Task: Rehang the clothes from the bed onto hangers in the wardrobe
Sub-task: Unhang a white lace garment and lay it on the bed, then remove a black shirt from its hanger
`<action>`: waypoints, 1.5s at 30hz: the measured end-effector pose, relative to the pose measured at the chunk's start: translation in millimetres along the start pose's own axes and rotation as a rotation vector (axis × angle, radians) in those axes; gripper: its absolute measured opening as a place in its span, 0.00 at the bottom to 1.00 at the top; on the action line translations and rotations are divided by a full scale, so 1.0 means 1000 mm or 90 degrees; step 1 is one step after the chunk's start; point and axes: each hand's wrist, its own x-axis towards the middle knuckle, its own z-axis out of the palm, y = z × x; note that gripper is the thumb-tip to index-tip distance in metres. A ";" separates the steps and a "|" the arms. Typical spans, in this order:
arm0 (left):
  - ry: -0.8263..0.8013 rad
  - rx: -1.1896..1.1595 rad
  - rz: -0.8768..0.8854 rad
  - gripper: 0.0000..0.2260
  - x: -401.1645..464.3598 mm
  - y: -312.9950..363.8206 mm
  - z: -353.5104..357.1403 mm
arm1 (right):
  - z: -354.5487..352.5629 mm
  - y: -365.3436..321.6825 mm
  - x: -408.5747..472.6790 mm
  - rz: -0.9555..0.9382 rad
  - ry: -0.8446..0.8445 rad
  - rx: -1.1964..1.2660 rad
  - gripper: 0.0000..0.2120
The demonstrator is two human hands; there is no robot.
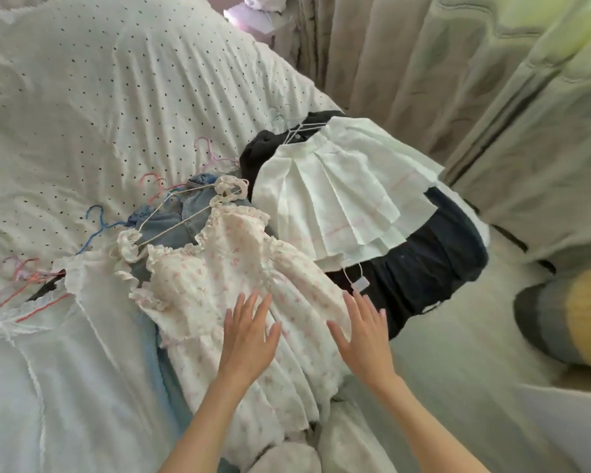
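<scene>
A cream floral dress [219, 278] with frilled straps lies on the bed on a white hanger [174, 218]. My left hand [249, 336] hovers flat over its skirt, fingers spread. My right hand [364, 332] is open over the dress's right edge, just below a white price tag [359, 284]. A white pleated skirt [338, 196] on a hanger lies over a black garment [430, 268]. Blue denim [171, 216] shows under the dress. A sheer white garment [82, 322] lies at the left.
Pink, red and blue wire hangers [98, 227] are scattered on the dotted white bedspread [99, 90]. Beige curtains [406, 63] hang behind the bed. A grey and yellow object [574, 319] sits at the right on the floor.
</scene>
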 end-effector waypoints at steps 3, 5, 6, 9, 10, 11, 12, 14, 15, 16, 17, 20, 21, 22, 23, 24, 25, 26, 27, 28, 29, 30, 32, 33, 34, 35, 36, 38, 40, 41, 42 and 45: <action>-0.005 -0.010 0.055 0.25 0.004 0.032 0.005 | -0.019 0.037 -0.033 0.082 0.050 0.023 0.35; 0.009 0.009 0.116 0.24 0.015 0.064 0.007 | -0.035 0.063 -0.049 0.133 0.092 0.045 0.30; 0.023 0.014 0.167 0.24 0.019 0.084 0.009 | -0.044 0.077 -0.057 0.153 0.119 0.055 0.29; 0.044 0.041 0.351 0.27 0.021 0.155 0.024 | -0.075 0.123 -0.085 0.220 0.205 0.079 0.28; 0.037 0.059 0.393 0.27 0.019 0.180 0.031 | -0.086 0.138 -0.095 0.243 0.227 0.079 0.28; 0.027 0.076 0.425 0.27 0.016 0.204 0.039 | -0.096 0.155 -0.105 0.268 0.246 0.078 0.29; 0.023 0.089 0.457 0.28 0.013 0.229 0.048 | -0.106 0.173 -0.116 0.292 0.264 0.074 0.29; 0.004 0.097 0.505 0.28 0.004 0.277 0.072 | -0.125 0.210 -0.142 0.337 0.298 0.077 0.30; -0.006 0.095 0.523 0.27 -0.002 0.302 0.085 | -0.135 0.230 -0.156 0.358 0.319 0.083 0.30; -0.016 0.091 0.546 0.25 -0.010 0.327 0.099 | -0.144 0.250 -0.171 0.383 0.335 0.091 0.30; -0.027 0.089 0.576 0.23 -0.018 0.352 0.114 | -0.153 0.271 -0.187 0.416 0.349 0.100 0.29; -0.057 0.106 0.704 0.23 -0.052 0.422 0.156 | -0.178 0.323 -0.244 0.524 0.385 0.094 0.30; -0.066 0.109 0.746 0.24 -0.065 0.444 0.169 | -0.184 0.338 -0.264 0.558 0.397 0.090 0.30; -0.083 0.111 0.786 0.24 -0.078 0.464 0.180 | -0.190 0.350 -0.283 0.592 0.411 0.088 0.30; -0.104 0.114 0.823 0.24 -0.091 0.483 0.191 | -0.193 0.361 -0.302 0.625 0.430 0.087 0.30; -0.126 0.122 0.858 0.24 -0.103 0.500 0.202 | -0.196 0.371 -0.320 0.656 0.455 0.086 0.30; -0.147 0.130 0.895 0.24 -0.115 0.516 0.213 | -0.198 0.378 -0.338 0.687 0.486 0.085 0.30; -0.165 0.136 0.932 0.24 -0.127 0.532 0.223 | -0.200 0.385 -0.355 0.716 0.512 0.083 0.30; -0.184 0.138 0.967 0.23 -0.139 0.547 0.235 | -0.201 0.391 -0.371 0.745 0.529 0.078 0.30; -0.205 0.138 0.996 0.23 -0.152 0.561 0.246 | -0.202 0.395 -0.388 0.776 0.536 0.075 0.30; -0.228 0.136 1.019 0.24 -0.165 0.574 0.257 | -0.202 0.399 -0.404 0.806 0.538 0.071 0.30; -0.252 0.136 1.039 0.25 -0.179 0.586 0.267 | -0.202 0.401 -0.420 0.835 0.543 0.066 0.30; -0.306 0.141 1.077 0.29 -0.207 0.606 0.287 | -0.203 0.403 -0.450 0.892 0.573 0.057 0.31; -0.335 0.139 1.097 0.31 -0.222 0.615 0.298 | -0.202 0.404 -0.463 0.922 0.591 0.054 0.32; -0.366 0.142 1.114 0.32 -0.236 0.623 0.308 | -0.202 0.406 -0.477 0.953 0.606 0.049 0.33; -0.390 0.147 1.138 0.32 -0.251 0.633 0.318 | -0.201 0.408 -0.490 0.982 0.620 0.045 0.33; -0.411 0.160 1.175 0.30 -0.265 0.642 0.329 | -0.201 0.412 -0.501 1.007 0.632 0.039 0.34; -0.439 0.186 1.276 0.25 -0.294 0.664 0.352 | -0.202 0.419 -0.523 1.053 0.656 0.019 0.35; -0.452 0.182 1.357 0.22 -0.327 0.689 0.368 | -0.208 0.425 -0.541 1.107 0.677 0.013 0.37; -0.462 0.183 1.391 0.22 -0.345 0.702 0.372 | -0.212 0.428 -0.550 1.126 0.682 0.017 0.38; -0.466 0.181 1.424 0.22 -0.362 0.715 0.375 | -0.217 0.431 -0.559 1.142 0.692 0.015 0.38; -0.526 0.157 1.474 0.30 -0.409 0.747 0.381 | -0.237 0.442 -0.589 1.190 0.751 -0.026 0.35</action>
